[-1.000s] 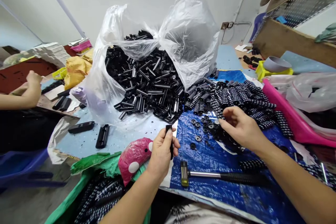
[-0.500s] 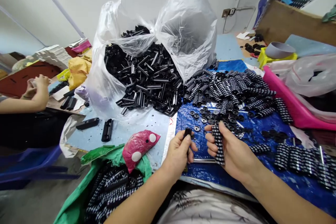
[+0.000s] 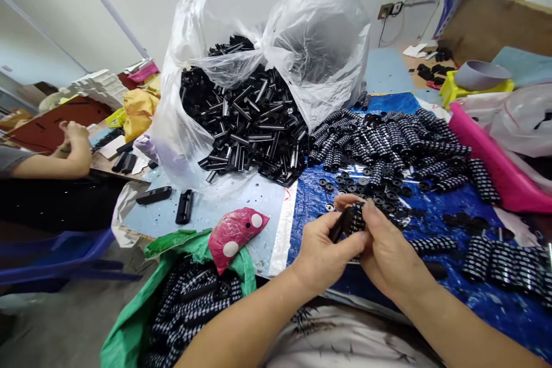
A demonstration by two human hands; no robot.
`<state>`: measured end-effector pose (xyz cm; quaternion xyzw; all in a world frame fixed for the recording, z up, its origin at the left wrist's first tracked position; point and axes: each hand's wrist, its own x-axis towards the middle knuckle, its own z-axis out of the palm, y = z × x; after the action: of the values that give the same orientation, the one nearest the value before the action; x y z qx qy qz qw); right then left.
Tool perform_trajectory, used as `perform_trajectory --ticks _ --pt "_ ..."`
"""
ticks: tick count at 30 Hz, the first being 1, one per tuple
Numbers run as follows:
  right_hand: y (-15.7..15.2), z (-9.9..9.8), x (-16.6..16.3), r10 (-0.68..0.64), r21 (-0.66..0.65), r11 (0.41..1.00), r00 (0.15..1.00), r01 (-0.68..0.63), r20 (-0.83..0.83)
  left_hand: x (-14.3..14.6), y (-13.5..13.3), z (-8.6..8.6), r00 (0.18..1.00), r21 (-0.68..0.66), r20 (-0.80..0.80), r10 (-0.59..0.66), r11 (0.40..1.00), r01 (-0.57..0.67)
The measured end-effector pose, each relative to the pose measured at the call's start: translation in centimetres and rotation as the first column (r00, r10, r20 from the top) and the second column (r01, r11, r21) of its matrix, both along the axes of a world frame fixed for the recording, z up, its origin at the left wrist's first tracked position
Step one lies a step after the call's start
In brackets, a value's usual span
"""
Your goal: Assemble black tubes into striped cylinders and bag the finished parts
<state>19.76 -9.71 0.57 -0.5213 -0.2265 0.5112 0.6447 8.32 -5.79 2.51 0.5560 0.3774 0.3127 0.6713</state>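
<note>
My left hand is closed round a short black plastic tube. My right hand is closed round a black-and-white patterned sleeve. Both hands meet over the blue tarp, and the tube's end touches the sleeve. Behind them lie several small black washers and a heap of patterned sleeves. A clear plastic bag full of black tubes stands further back.
A green bag with more patterned sleeves hangs at the table's near left edge, beside a pink spotted bag. Another person's hands work at the far left. A pink tray and yellow bin sit right.
My right hand picked a patterned sleeve from the pile and drew it back. Both hands have come together, bringing the tube against the sleeve. The hammer on the tarp is now hidden.
</note>
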Motion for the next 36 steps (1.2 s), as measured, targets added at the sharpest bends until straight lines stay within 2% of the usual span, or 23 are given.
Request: perform_trajectory --ticks 1,2,4,6,8,11,14,17,19,21,24,30,32,33,35,36 --pt "-0.3 -0.6 0.4 0.021 0.074 0.997 0.986 -0.033 0.164 -0.2 0.1 0.1 1.0 -0.021 -0.003 0.002 1.0 -0.002" --pt "-0.6 -1.2 1.0 0.02 0.155 0.985 0.935 -0.08 0.353 -0.4 0.2 0.3 1.0 -0.048 0.004 0.008 0.999 -0.008" --pt "-1.3 -2.1 2.1 -0.031 0.278 0.932 0.714 -0.232 0.699 -1.2 0.4 0.7 1.0 -0.101 0.02 0.009 0.995 -0.007" --pt "-1.9 -2.6 3.0 -0.109 0.313 0.869 0.47 -0.382 0.876 -1.8 0.4 0.9 1.0 -0.128 0.014 -0.006 0.992 0.008" --pt "-2.1 -2.5 3.4 -0.192 0.341 0.829 0.348 -0.443 0.918 -2.1 0.3 0.9 1.0 -0.122 -0.007 -0.019 0.992 0.018" --pt "-2.3 -1.8 3.2 -0.29 0.386 0.806 0.269 -0.448 0.918 -1.9 0.1 0.4 0.999 -0.109 -0.026 0.043 0.993 -0.045" --pt "-2.5 -1.2 2.8 -0.355 0.378 0.803 0.139 -0.461 0.924 -1.5 -0.3 -0.2 0.987 -0.069 -0.056 0.15 0.986 -0.153" --pt "-2.6 -0.8 2.5 -0.415 0.387 0.826 0.023 -0.41 0.91 -1.1 -0.6 -0.2 0.986 -0.01 -0.033 0.163 0.987 -0.163" --pt "-2.7 -0.8 2.5 -0.428 0.386 0.841 -0.03 -0.379 0.903 -1.1 -0.6 0.0 0.989 -0.069 0.035 0.144 0.988 -0.141" --pt "-2.7 -0.9 2.5 -0.427 0.37 0.849 -0.076 -0.376 0.901 -1.3 -0.3 0.3 0.986 -0.204 0.106 0.131 0.973 -0.107" --pt "-2.7 -1.0 2.5 -0.399 0.331 0.859 -0.107 -0.39 0.911 -1.8 0.1 0.4 0.981 -0.342 0.155 0.113 0.938 -0.054" --pt "-2.7 -1.9 1.6 -0.289 0.271 0.888 0.008 -0.372 0.957 -2.2 0.2 -0.8 0.978 -0.451 0.182 0.104 0.892 -0.011" --pt "-3.1 -2.7 1.8 -0.24 0.232 0.897 0.027 -0.376 0.97 -2.8 0.6 -1.2 0.985 -0.391 0.147 0.094 0.92 -0.029" --pt "-3.4 -3.2 2.1 -0.212 0.204 0.902 0.02 -0.381 0.977 -3.2 1.0 -1.4 0.991 -0.301 0.107 0.083 0.952 -0.047" --pt "-4.2 -4.3 2.8 -0.158 0.136 0.905 -0.022 -0.403 0.987 -4.6 2.3 -1.6 0.997 -0.013 -0.045 0.06 0.998 -0.061" --pt "-4.6 -4.8 3.2 -0.132 0.102 0.905 -0.045 -0.413 0.99 -5.4 3.0 -1.7 0.986 0.143 -0.154 0.062 0.989 -0.04"
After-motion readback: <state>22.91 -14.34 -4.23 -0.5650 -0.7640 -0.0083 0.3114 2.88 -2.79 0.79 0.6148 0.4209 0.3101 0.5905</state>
